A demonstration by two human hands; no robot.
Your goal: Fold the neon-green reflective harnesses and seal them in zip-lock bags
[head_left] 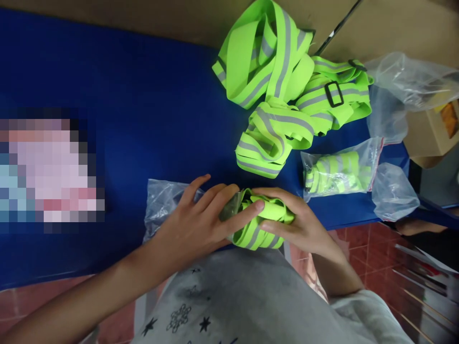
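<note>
A rolled-up neon-yellow reflective strap [255, 234] with grey stripes is at the table's near edge, in front of my body. My right hand [301, 224] grips it from the right, fingers over the top and thumb on the near side. My left hand [201, 217] is closed around a clear plastic bag [161, 203], its thumb lying across the strap's upper side. The bag's mouth meets the left end of the roll; how far the roll sits inside it is hidden by my fingers.
Loose reflective straps [283, 57] are heaped at the back, one with a black buckle [334, 94]. A bagged strap [335, 172] lies right of my hands. More clear bags [394, 191] and a cardboard box [426, 129] are farther right. Everything rests around a blue table [143, 110]; a pixelated patch covers its left.
</note>
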